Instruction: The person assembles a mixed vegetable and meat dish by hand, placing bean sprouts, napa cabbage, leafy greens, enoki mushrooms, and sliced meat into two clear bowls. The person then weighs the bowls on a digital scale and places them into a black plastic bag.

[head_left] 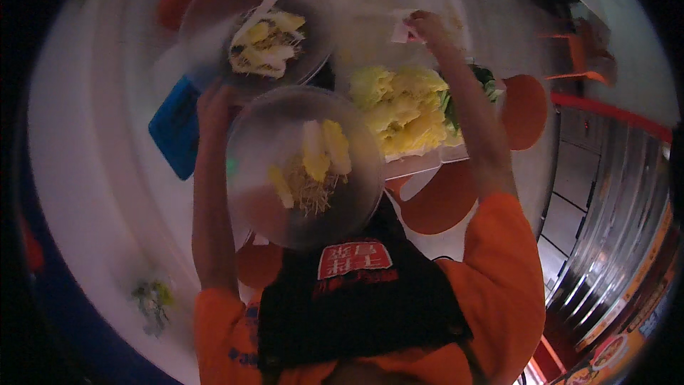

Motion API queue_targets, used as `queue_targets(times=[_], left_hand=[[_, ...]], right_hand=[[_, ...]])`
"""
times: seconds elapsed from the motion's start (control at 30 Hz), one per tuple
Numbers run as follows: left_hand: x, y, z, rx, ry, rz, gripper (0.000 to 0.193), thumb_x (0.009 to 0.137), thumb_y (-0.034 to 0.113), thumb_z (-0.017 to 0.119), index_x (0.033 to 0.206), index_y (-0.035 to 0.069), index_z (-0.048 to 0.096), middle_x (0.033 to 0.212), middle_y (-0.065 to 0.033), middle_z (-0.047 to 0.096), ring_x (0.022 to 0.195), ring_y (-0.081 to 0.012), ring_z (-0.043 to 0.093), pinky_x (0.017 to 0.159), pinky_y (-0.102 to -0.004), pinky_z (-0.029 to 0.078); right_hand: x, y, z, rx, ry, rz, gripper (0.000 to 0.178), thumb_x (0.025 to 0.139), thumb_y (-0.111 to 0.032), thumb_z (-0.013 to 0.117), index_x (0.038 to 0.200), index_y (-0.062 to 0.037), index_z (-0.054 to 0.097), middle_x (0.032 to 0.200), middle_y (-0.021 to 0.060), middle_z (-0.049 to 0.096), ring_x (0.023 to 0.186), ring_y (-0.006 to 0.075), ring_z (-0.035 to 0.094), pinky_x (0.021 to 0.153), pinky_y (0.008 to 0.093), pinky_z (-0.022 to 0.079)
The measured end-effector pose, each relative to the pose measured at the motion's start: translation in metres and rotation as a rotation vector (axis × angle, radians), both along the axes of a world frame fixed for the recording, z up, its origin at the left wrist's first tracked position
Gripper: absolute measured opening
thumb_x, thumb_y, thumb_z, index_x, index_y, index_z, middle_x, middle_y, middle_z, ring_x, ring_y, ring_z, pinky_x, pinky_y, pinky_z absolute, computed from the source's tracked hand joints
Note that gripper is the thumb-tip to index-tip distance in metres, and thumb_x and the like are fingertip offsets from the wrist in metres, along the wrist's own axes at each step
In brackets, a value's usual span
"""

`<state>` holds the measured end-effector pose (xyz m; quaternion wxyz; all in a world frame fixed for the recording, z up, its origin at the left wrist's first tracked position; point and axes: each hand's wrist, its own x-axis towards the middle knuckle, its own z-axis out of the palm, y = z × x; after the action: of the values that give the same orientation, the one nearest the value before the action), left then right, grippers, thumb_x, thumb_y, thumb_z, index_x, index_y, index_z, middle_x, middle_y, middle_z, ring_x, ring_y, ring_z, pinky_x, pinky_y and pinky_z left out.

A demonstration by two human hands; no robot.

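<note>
Dim rm (121, 171): R hand (425, 23) pinches pale pc (401, 31) at fingertips, upper ctr-R of frame; L hand (214, 103) by upper bowl (210, 25), grip unclear.

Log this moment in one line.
left hand: beside near bowl, grip unclear | right hand: holding white piece beyond cabbage leaves | near bowl: pale strands, yellow pieces
</note>
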<state>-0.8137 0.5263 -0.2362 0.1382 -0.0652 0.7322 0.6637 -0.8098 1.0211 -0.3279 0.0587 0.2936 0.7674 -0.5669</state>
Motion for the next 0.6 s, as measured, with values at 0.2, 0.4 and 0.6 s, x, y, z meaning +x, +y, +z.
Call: queue_targets(times=[0.2, 0.4, 0.6], left_hand=[[-0.017, 0.011, -0.006, -0.393, 0.179, -0.276, 0.012, 0.081, 0.015, 0.059, 0.085, 0.004, 0.059, 0.085, -0.0069, 0.059, 0.066, -0.0181, 0.061, 0.056, -0.0339, 0.05], [-0.012, 0.025, -0.007, 0.162, -0.054, -0.218, 0.015, 0.074, 0.01, 0.069, 0.076, 0.004, 0.056, 0.076, -0.0046, 0.059, 0.064, -0.0169, 0.061, 0.055, -0.0324, 0.049], [-0.016, 0.049, 0.004, 0.054, 0.102, -0.375, 0.019, 0.068, 0.006, 0.072, 0.076, 0.004, 0.055, 0.076, -0.009, 0.058, 0.069, -0.0196, 0.062, 0.057, -0.0317, 0.051]], right_hand=[[0.048, -0.054, 0.152, 0.015, 0.222, -0.014, 0.039, 0.081, -0.026, 0.068, 0.106, 0.0024, 0.06, 0.096, 0.008, 0.063, 0.084, 0.0145, 0.06, 0.075, 0.0266, 0.047], [0.165, -0.152, 0.262, -0.027, 0.318, -0.026, 0.033, 0.08, -0.019, 0.07, 0.103, 0.0032, 0.061, 0.088, 0.005, 0.065, 0.079, 0.0133, 0.061, 0.073, 0.0245, 0.048], [0.233, -0.234, 0.22, -0.047, -0.043, 0.158, 0.032, 0.087, -0.027, 0.061, 0.107, -0.0029, 0.058, 0.086, 0.0128, 0.066, 0.078, 0.0203, 0.064, 0.071, 0.0321, 0.05]])
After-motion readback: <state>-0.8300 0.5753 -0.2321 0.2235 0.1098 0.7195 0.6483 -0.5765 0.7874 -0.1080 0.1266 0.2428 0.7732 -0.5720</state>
